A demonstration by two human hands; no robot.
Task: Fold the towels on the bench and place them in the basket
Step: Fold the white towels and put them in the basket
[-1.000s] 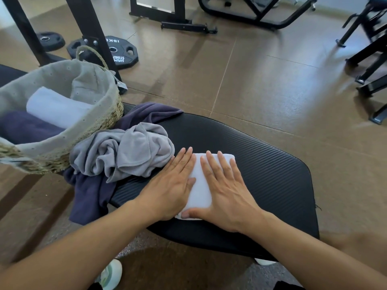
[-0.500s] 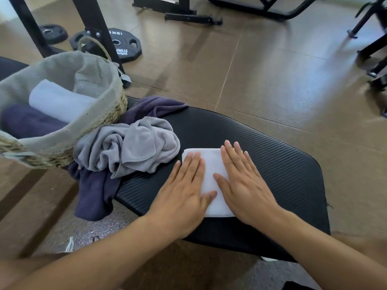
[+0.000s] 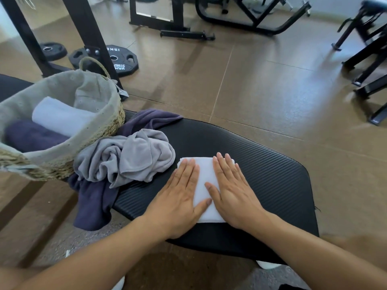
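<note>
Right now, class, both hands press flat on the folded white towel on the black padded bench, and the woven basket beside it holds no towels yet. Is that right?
One detail is wrong. The woven basket already holds a folded pale towel and a dark purple towel, as the head view shows. The left hand and right hand do press flat on the folded white towel on the black padded bench.

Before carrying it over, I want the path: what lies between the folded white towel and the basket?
In the head view, a crumpled grey towel atop a dark purple towel.
</note>
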